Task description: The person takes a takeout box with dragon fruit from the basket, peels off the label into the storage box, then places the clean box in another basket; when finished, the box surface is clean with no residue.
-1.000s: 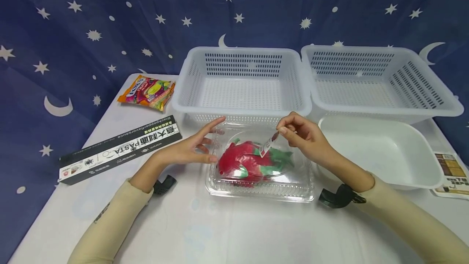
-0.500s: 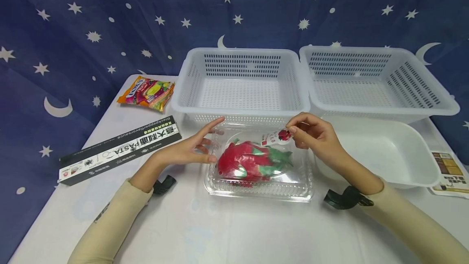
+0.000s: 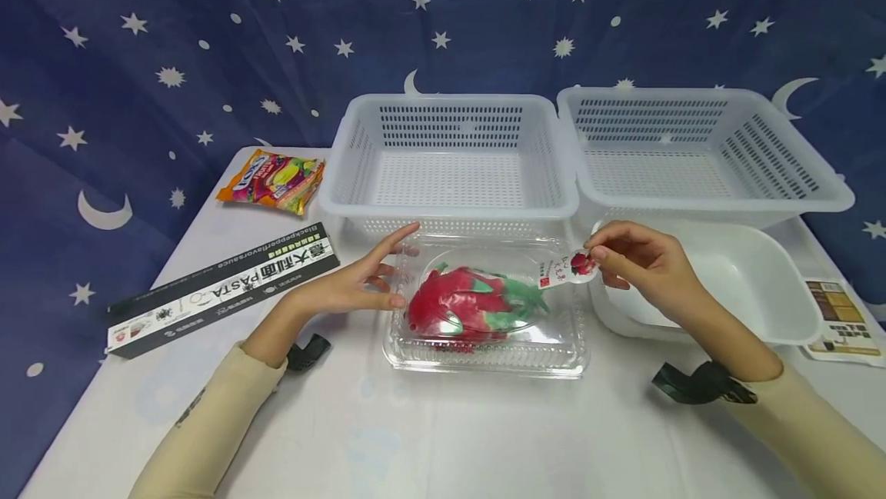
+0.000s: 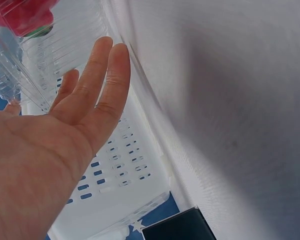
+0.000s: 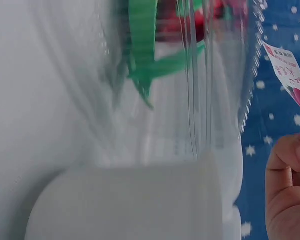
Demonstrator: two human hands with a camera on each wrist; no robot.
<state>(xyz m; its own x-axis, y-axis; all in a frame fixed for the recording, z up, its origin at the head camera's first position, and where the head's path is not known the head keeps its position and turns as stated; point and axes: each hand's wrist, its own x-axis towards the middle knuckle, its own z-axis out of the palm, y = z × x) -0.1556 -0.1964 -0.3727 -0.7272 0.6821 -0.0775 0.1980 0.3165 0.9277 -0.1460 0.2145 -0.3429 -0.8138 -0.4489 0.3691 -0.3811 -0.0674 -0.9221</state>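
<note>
Head view: left hand at the clear box's 9 o'clock edge, fingers loosely spread, gripping nothing; a red-green dragon fruit lies inside, a white basket sits at 12, and the right hand, at 3, pinches a printed label! Left wrist: relaxed fingers, fruit at 10 o'clock. Right wrist: hand at 4, label jutting up at 2.

Dragon fruit: inside clear box | white label: pinched, right hand
</note>
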